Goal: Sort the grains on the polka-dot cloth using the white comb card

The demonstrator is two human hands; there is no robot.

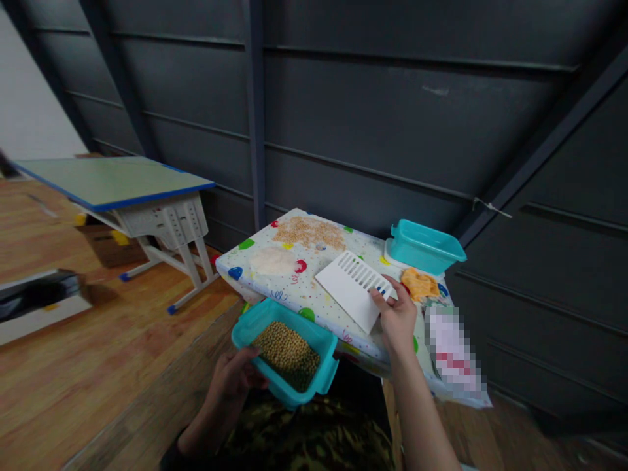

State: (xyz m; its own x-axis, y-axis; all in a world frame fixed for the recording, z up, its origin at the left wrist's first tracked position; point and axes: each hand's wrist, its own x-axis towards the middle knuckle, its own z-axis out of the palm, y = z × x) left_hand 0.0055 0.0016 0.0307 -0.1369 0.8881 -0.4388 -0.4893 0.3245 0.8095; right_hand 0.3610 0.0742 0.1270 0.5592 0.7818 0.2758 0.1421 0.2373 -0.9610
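Head cam view: my left hand (234, 378) has its fingers wrapped round the near-left edge of a teal rectangular plastic tub (285, 351) full of small tan beans (287, 353), held just off the near edge of the small worktop with the balloon-print cover (255, 252). My right hand (398, 317) is on the worktop, fingers pinched on the corner of a flat white plastic card with slots along one end (350, 288), which lies flat on the cover. Farther back there's a spread of light brown grain (309, 232) and a pale whitish pile (273, 260). To the right, a second teal plastic tub (424, 246) sits on a white lid, with an orange cloth (419, 284) just beside it. Off to the left stands a green-topped desk with blue edging (112, 181).
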